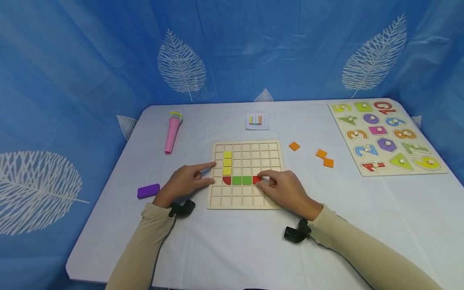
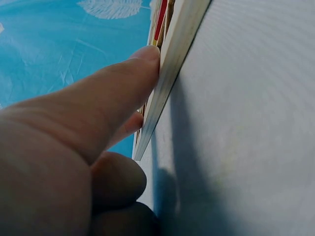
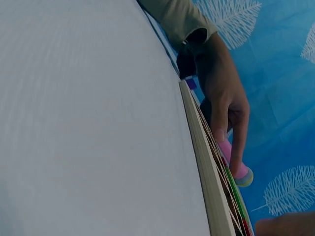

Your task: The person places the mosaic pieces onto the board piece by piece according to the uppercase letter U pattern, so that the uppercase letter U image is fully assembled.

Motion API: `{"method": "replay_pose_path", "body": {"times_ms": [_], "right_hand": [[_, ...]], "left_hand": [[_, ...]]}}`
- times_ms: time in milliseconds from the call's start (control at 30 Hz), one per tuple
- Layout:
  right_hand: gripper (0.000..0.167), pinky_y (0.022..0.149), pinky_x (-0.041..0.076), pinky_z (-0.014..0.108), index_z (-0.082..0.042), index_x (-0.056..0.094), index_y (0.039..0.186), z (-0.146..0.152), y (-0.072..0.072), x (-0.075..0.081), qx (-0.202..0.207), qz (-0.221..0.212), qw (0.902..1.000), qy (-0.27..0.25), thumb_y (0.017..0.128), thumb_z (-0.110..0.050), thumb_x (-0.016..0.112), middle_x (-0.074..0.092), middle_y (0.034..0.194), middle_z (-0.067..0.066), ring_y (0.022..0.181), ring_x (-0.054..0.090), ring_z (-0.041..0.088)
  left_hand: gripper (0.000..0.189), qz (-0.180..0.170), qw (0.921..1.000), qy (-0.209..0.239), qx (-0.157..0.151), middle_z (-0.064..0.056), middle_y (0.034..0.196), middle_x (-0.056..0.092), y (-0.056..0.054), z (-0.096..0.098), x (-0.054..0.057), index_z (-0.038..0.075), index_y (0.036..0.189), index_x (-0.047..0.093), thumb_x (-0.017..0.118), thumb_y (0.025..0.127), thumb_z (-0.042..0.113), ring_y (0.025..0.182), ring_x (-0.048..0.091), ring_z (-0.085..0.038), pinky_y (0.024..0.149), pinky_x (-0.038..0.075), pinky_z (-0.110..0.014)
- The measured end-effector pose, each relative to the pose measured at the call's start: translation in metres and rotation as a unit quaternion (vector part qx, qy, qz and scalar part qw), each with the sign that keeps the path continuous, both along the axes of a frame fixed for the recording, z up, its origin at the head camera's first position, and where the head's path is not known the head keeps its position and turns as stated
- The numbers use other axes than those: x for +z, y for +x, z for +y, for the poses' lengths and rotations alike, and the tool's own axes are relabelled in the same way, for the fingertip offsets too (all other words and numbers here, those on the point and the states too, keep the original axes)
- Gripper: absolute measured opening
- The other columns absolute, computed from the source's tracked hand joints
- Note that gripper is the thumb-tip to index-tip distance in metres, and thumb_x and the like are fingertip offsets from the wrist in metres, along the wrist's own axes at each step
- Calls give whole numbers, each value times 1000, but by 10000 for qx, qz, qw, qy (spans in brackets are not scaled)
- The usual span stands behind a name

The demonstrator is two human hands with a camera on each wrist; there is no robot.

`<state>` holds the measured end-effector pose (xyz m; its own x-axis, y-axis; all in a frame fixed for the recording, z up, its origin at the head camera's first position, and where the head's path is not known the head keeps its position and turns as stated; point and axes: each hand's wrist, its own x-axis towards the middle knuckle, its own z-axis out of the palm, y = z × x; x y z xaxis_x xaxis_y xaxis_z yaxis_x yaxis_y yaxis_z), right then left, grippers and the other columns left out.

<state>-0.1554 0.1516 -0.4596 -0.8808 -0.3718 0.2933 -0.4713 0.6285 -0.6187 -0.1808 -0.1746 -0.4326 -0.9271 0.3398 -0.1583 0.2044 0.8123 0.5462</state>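
Note:
A wooden grid board (image 1: pixel 246 201) lies in the middle of the table. Three yellow square tiles (image 1: pixel 227 162) run down one column above a red rounded tile (image 1: pixel 226 180), with two green tiles (image 1: pixel 241 180) to its right. The row ends in another red tile (image 1: pixel 255 179), pinched between the thumb and index finger of my right hand (image 1: pixel 288 191); those fingers hide part of it. My left hand (image 1: pixel 185 181) touches the board's left edge with thumb and index finger extended; the left wrist view shows the thumb (image 2: pixel 145 56) against the board's side.
Three orange tiles (image 1: pixel 294 146) lie right of the board. Behind it is a pattern card (image 1: pixel 257 121). A pink microphone (image 1: pixel 173 133) and a purple block (image 1: pixel 148 191) are at left. A number-and-shape puzzle board (image 1: pixel 391 137) occupies the far right.

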Motion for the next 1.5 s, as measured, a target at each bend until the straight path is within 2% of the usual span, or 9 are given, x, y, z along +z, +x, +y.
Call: {"method": "replay_pose_path", "body": {"times_ms": [200,333,600,800,933,1200,1500], "right_hand": [[15,50,31,24,-13,79,104,14,-1,-2,298,543,9970,-472,90,-16,80,35,56,-16,50,30,1],[16,51,34,21,-12,79,103,30,-4,-6,269,931,9934,-616,87,-11,82,36,58,-17,50,32,0],[23,50,30,19,-12,80,103,77,-8,-9,-433,1362,9890,-371,82,-7,85,41,59,-13,50,36,3],[25,52,29,20,-10,80,103,111,-8,-6,-913,1566,9831,-250,79,-3,87,43,59,-11,50,34,2],[25,54,27,21,-9,80,105,129,-7,-3,-1342,1394,9810,-147,81,-6,86,44,60,-8,53,34,4],[24,55,26,28,-6,78,111,150,-7,-1,-2043,612,9769,131,90,-17,81,47,60,-1,52,39,14],[30,50,26,29,-2,76,116,160,-7,1,-2343,139,9716,293,92,-20,77,49,61,3,54,40,18]], "left_hand": [[63,7,10000,-1,-3,3,63,38,0,0,-1,25,149,55,77,92,40,55,37,-13,52,29,-28],[63,-15,10000,-23,-7,3,63,38,-1,-1,-1,26,150,55,77,92,41,55,37,-13,53,29,-28],[64,-66,9999,-79,42,3,63,38,0,0,-1,26,150,55,77,92,41,56,37,-14,53,30,-28],[63,-55,9999,-82,46,3,62,38,-1,0,-2,26,150,55,77,92,41,56,37,-14,53,30,-28],[63,3,10000,-70,1,3,62,38,-1,0,-2,25,150,55,77,92,40,56,37,-13,53,29,-29],[62,2,10000,-53,-24,4,62,37,-1,0,-3,24,149,56,77,92,39,55,36,-13,52,29,-28],[63,19,10000,-66,-2,3,63,38,-1,0,-3,25,150,55,77,92,40,56,37,-14,52,29,-28]]}}
